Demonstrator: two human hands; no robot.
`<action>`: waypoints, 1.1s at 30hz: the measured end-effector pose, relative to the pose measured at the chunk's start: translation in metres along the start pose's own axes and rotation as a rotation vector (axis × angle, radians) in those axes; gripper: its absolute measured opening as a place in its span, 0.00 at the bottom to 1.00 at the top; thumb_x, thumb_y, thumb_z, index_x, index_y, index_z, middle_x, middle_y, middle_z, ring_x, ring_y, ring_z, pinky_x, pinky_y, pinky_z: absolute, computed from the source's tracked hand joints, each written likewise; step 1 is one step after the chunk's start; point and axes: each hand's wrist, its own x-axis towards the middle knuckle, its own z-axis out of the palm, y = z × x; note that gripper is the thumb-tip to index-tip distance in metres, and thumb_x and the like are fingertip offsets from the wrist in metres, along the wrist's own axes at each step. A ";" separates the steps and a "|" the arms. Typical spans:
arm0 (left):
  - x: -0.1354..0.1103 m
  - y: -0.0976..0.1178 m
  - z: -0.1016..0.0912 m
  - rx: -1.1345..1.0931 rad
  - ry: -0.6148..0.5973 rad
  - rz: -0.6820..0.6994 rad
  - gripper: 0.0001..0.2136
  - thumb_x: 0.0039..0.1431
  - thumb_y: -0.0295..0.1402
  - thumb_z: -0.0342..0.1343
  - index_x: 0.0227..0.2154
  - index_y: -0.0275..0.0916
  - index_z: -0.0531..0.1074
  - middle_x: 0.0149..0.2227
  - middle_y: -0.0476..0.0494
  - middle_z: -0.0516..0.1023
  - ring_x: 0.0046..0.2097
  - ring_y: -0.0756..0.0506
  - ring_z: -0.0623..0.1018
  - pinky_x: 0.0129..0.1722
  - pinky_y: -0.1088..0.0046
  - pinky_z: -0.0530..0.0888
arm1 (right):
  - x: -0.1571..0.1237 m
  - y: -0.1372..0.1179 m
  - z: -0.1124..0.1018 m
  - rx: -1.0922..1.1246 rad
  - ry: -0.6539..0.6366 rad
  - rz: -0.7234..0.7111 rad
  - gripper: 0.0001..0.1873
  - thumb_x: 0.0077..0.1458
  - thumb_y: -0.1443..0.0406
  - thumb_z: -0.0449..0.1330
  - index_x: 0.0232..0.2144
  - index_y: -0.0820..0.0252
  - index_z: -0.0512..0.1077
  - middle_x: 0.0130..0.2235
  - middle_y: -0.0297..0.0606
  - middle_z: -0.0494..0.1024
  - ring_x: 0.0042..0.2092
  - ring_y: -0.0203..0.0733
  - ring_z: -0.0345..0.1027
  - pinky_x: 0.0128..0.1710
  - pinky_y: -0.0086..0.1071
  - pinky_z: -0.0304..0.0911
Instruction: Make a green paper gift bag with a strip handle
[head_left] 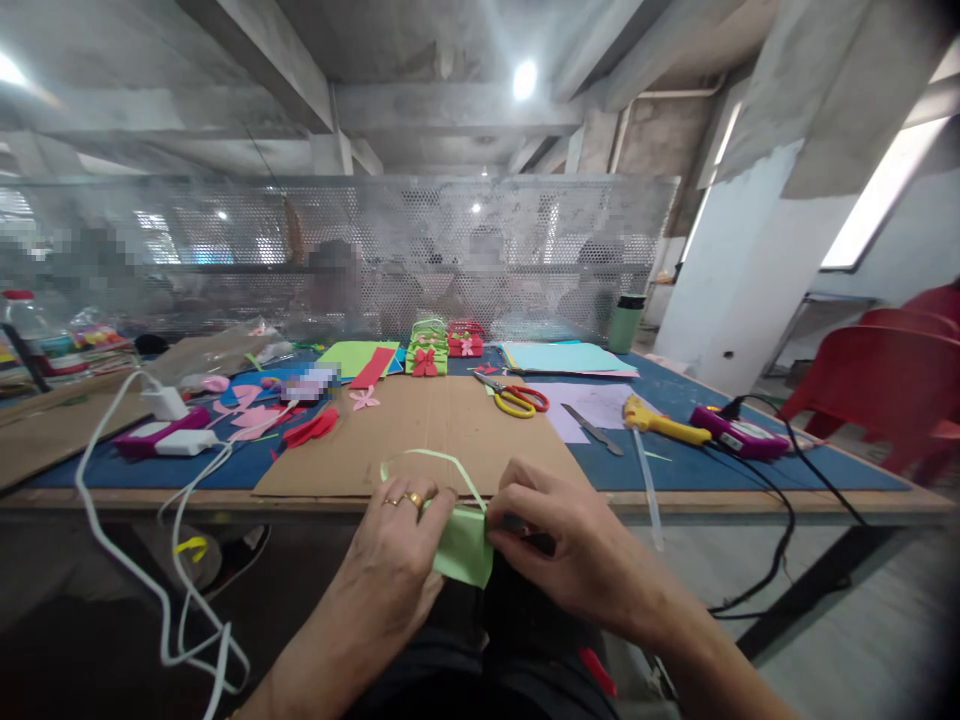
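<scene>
At the table's front edge I hold a small light green paper bag [466, 548] with a thin strip handle arching over it. My left hand [401, 530], with gold-coloured rings, is closed round the bag's left side. The fingers of my right hand [555, 530] pinch its upper right corner, by the handle's end. Both hands partly hide the bag. Just beyond lies a brown cardboard sheet [420, 430]. Red-and-yellow-handled scissors [517, 398] rest at its far right.
Small green bags [426, 352] and red bags [466, 340] stand at the back. Right lie a knife [592, 430], a yellow glue gun [667, 424] and a purple power strip [739, 432]. Pink paper pieces [251, 415] and white cables [97, 480] are left. A green bottle [625, 325] stands back right.
</scene>
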 end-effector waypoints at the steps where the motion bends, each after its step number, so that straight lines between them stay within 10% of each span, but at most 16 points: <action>1: 0.000 0.000 0.000 -0.012 -0.008 -0.002 0.26 0.49 0.17 0.51 0.53 0.37 0.63 0.47 0.37 0.71 0.50 0.36 0.70 0.55 0.51 0.67 | 0.000 0.000 0.001 0.014 -0.005 0.002 0.06 0.57 0.74 0.59 0.33 0.59 0.70 0.36 0.34 0.69 0.35 0.35 0.64 0.33 0.29 0.56; 33: -0.001 -0.009 -0.008 -0.459 -0.093 -0.051 0.23 0.55 0.21 0.54 0.54 0.41 0.62 0.51 0.39 0.73 0.53 0.39 0.72 0.54 0.58 0.69 | 0.006 -0.008 0.032 0.702 0.119 0.381 0.09 0.56 0.62 0.61 0.27 0.60 0.69 0.27 0.31 0.68 0.28 0.33 0.60 0.27 0.26 0.56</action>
